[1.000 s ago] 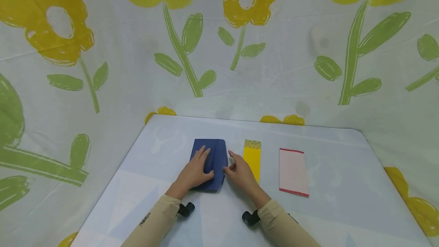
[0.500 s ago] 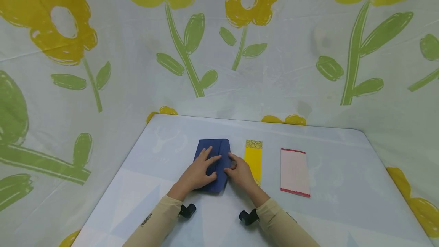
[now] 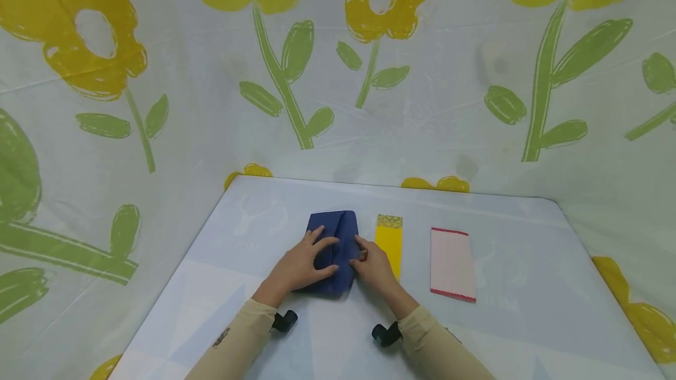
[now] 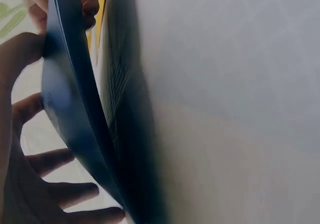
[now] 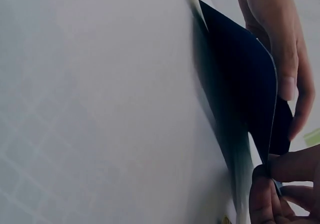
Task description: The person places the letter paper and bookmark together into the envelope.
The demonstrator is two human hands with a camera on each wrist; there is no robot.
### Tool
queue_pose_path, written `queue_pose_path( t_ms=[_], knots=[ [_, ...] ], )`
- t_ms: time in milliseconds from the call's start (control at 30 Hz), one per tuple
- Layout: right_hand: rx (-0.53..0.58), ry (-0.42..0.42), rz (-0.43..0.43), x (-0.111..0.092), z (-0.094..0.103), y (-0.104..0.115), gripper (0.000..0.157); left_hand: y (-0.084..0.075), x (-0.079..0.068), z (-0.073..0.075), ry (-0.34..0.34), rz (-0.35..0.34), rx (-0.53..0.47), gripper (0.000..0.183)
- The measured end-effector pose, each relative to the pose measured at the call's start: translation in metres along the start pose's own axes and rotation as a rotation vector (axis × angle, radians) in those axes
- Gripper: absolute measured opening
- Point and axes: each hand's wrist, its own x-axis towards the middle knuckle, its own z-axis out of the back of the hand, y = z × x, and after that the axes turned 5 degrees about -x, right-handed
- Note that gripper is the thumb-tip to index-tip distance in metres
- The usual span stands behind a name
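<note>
Filling the whole background: a pale curtain (image 3: 438, 104), big yellow flowers and green leaves printed on it. Next down, the table (image 3: 517, 309), pale blue and white, standing in front of it. Two beige sleeves, left (image 3: 232, 339) and right (image 3: 443, 345), come in from the near edge, angled toward each other.

Blue folded piece (image 3: 345, 245), looks like paper, is on the table left of the other two items, a lengthwise fold line running down it. In the right wrist view its edge near the right hand is raised clear of the tabletop.

Pink card (image 3: 452, 265), red trim top and bottom, lies flat, farthest right, well apart from both hands.

Left hand (image 3: 301, 265): fingers spread, laid across the left part of the blue piece, thumb toward the near end. Right hand (image 3: 376, 268): thumb and fingers pinching the blue piece's right edge.

Yellow strip (image 3: 389, 245), patterned band at its far end, lies between blue and pink; right hand covers part of its near left side. Smallest: black devices at the left wrist (image 3: 285, 321) and right wrist (image 3: 386, 335).
</note>
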Motion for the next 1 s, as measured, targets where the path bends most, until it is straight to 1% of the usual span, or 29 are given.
queue_pose_path(
  t_ms=[100, 233, 400, 567, 667, 833, 1000],
  knots=[
    [0.003, -0.009, -0.003, 0.0, 0.002, 0.001, 0.061, 0.0, 0.0, 0.003, -0.009, 0.005, -0.046, 0.066],
    [-0.013, -0.01, -0.013, -0.001, 0.002, -0.001, 0.061, 0.0, -0.001, 0.005, -0.02, 0.003, -0.092, 0.065],
    [-0.052, -0.005, -0.01, -0.001, 0.0, -0.005, 0.062, 0.001, -0.002, 0.004, -0.043, 0.01, -0.113, 0.062],
    [-0.126, -0.019, 0.001, -0.001, 0.0, -0.005, 0.063, 0.003, -0.002, 0.003, -0.065, -0.008, -0.116, 0.063],
    [-0.154, -0.036, 0.01, -0.001, 0.0, -0.005, 0.063, 0.005, -0.002, 0.004, -0.052, -0.014, -0.099, 0.068],
    [-0.141, -0.056, 0.026, 0.0, -0.001, -0.006, 0.063, 0.011, -0.002, 0.007, -0.008, -0.019, -0.108, 0.079],
    [-0.149, -0.059, 0.017, 0.0, -0.003, -0.007, 0.063, 0.018, -0.002, 0.01, 0.023, -0.059, -0.131, 0.085]
  ],
)
